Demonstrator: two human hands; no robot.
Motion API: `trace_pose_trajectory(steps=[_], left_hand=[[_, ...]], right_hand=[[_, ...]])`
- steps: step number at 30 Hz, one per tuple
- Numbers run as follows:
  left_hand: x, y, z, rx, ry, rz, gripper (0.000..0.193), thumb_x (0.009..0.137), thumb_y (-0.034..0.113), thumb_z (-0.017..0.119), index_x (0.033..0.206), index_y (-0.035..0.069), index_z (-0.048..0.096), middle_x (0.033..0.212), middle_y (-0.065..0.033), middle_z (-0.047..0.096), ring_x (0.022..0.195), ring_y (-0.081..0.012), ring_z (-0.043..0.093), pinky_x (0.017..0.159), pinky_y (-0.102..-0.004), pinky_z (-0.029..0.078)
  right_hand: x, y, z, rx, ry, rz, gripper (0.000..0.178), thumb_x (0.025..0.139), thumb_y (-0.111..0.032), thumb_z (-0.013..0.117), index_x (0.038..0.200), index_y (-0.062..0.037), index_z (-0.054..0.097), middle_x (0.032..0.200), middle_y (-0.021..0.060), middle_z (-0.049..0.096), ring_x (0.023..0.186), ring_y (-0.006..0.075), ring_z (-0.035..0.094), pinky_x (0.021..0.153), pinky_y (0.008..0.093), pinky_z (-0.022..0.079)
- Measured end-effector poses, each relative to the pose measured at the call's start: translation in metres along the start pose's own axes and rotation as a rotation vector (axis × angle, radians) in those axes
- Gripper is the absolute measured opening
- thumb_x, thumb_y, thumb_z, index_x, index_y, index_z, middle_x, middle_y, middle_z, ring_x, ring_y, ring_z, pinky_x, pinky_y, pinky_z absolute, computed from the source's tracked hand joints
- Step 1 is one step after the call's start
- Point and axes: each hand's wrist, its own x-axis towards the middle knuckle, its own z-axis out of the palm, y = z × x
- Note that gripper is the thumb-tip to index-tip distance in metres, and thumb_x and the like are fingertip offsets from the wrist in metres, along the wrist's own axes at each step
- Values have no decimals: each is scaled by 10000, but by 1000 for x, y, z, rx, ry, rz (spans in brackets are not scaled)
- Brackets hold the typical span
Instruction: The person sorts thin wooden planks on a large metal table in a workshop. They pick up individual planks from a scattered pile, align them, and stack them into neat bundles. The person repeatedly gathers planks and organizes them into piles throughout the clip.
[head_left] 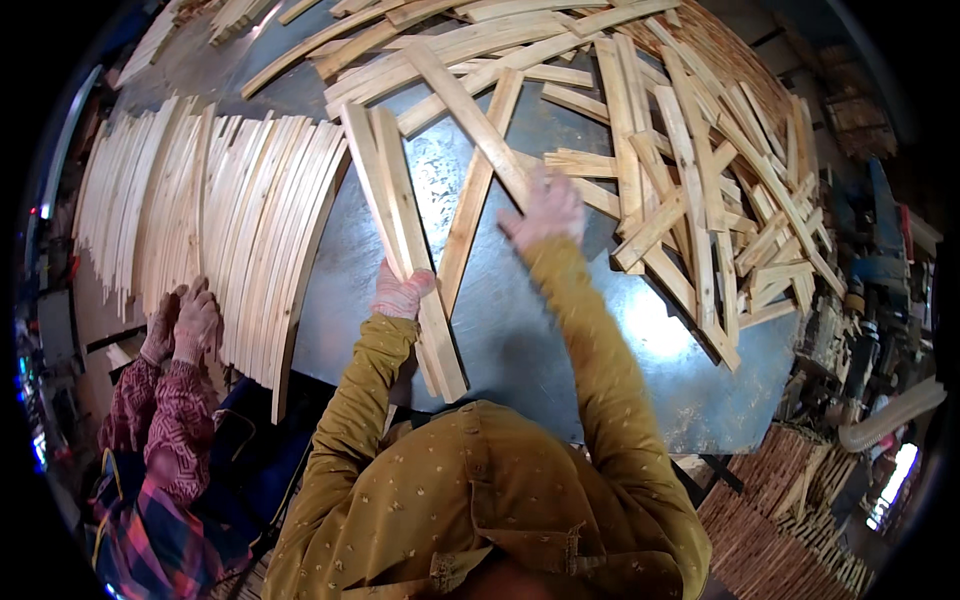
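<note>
A mustard-brown top (405, 490), sprinkled with small pale flecks, covers the torso. A seamed strip (474, 460) runs down its front. Left of the strip is the long left sleeve (362, 375); right of it, the long right sleeve (606, 365). Both share the flecked cloth and show creases. Below the strip, folded edges (455, 568) look frayed.

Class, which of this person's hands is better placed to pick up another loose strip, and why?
Probably the right hand: it is at a loose strip's end, while the left hand grips wooden strips.
</note>
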Motion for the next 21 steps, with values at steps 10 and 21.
trace_pose_trajectory(steps=[10, 21], left_hand=[[-3, 47, -54, 1002, 318, 208, 735, 735, 184, 793, 1363, -21, 471, 1232, -219, 588, 1085, -339, 617, 920, -399, 522], [-14, 35, -69, 1212, 121, -225, 797, 823, 366, 721, 1438, 5, 365, 1361, -246, 508, 1257, -388, 524, 1035, -441, 450]], right_hand=[[-75, -53, -14, 1114, -321, 377, 691, 895, -348, 675, 1474, -76, 413, 1240, 198, 626, 1102, 331, 622, 981, 410, 472], [-26, -96, -32, 764, -405, 561, 1066, 760, -395, 766, 1559, -49, 152, 1478, 241, 397, 1344, 360, 447, 1084, 459, 418]])
